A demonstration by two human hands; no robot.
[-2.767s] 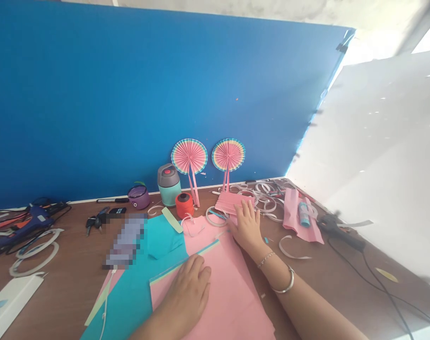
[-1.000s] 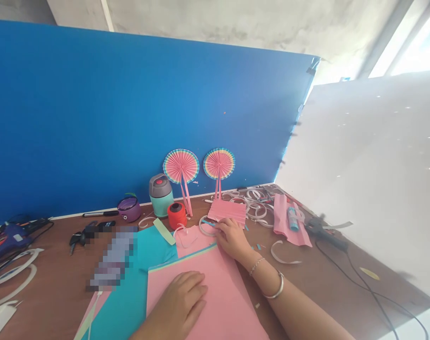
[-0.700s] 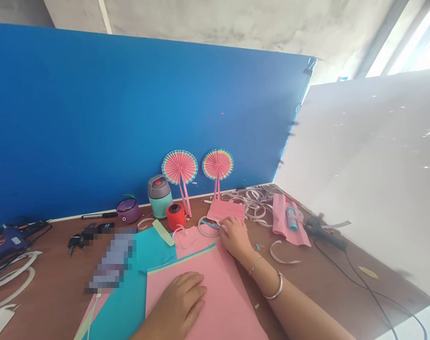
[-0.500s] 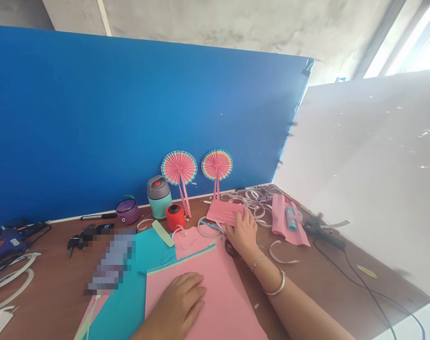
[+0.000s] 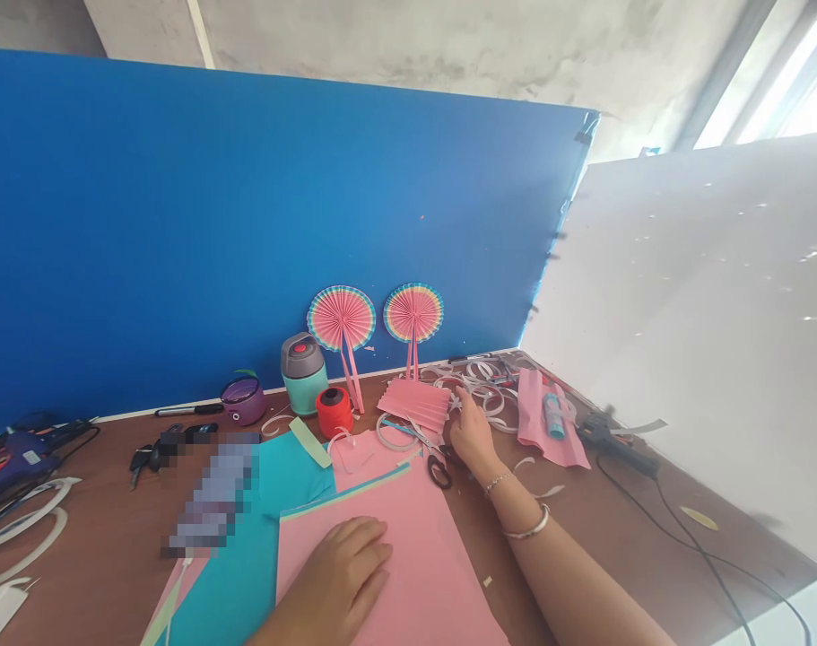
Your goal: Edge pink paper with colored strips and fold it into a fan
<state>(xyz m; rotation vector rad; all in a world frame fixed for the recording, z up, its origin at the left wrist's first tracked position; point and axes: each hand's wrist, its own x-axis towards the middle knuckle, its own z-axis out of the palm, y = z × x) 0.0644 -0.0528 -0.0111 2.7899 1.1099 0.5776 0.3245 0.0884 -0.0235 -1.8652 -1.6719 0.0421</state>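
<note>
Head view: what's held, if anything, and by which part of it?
The left hand rests on the flat blue-edged pink paper sheet, gripping nothing. The right hand is beside the pleated pink paper; whether its fingers grip anything can't be told.

A tall blue panel [image 5: 247,206] rises behind a brown bench [image 5: 616,556]; a white panel [image 5: 704,296] borders its right side. Along the back, left to right: a black pen [image 5: 188,410], a purple cup [image 5: 243,402], an upright grey-lidded teal flask [image 5: 305,392]. Keys [image 5: 143,459] lie near the pen.

device [image 5: 212,493] pixelated, pink sheet [image 5: 435,565] cut off below
</note>
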